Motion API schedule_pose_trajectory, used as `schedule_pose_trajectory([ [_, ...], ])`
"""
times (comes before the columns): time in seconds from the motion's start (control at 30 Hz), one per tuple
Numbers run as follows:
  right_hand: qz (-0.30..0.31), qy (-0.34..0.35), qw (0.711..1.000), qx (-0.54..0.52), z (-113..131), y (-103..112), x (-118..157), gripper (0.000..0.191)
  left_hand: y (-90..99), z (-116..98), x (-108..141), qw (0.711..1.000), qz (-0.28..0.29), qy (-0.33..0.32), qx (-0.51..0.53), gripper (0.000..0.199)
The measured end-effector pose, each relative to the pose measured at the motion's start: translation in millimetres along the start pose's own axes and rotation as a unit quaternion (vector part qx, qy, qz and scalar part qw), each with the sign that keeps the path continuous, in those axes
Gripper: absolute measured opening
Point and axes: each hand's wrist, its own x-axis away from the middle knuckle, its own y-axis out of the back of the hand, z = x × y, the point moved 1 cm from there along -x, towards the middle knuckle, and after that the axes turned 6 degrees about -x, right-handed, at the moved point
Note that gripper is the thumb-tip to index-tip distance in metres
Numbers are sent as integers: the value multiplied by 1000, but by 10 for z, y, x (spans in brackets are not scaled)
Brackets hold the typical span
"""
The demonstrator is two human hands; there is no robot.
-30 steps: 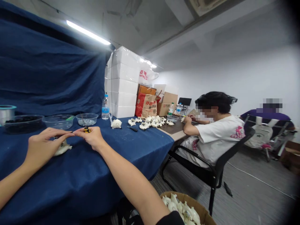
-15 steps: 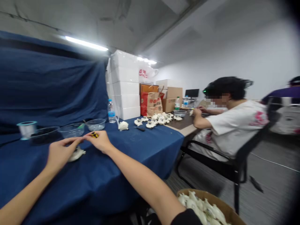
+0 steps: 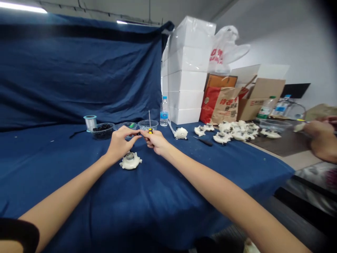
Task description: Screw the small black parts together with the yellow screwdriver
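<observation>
Several white plastic housings beside a screwdriver

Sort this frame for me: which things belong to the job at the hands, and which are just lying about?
At the job: left hand; right hand; small yellow-and-black screwdriver; white plastic part.

Lying about: black-handled screwdriver; water bottle; stacked white foam boxes; paper bag.

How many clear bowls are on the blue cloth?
3: the left bowl holds black pieces, the middle bowl stands next to it, the right bowl stands beside the water bottle.
</observation>
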Motion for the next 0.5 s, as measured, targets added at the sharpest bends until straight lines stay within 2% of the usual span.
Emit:
schedule_pose_trajectory([
  [0.1, 2, -25, 999, -22, 22, -60, -110, 22, 3, 127, -91, 998, -20, -53, -10, 22],
  [0.23, -15, -36, 998, -43, 32, -149, -286, 24, -59, 308, -197, 996, -56, -65, -7, 21],
  [0.37, -33, -25, 998, -44, 50, -225, -469, 22, -154, 480, -273, 995, -86, -32, 27, 21],
  [0.5, -51, 12, 998, -30, 43, -265, -628, 19, -269, 595, -302, 989, -102, 61, 93, 20],
])
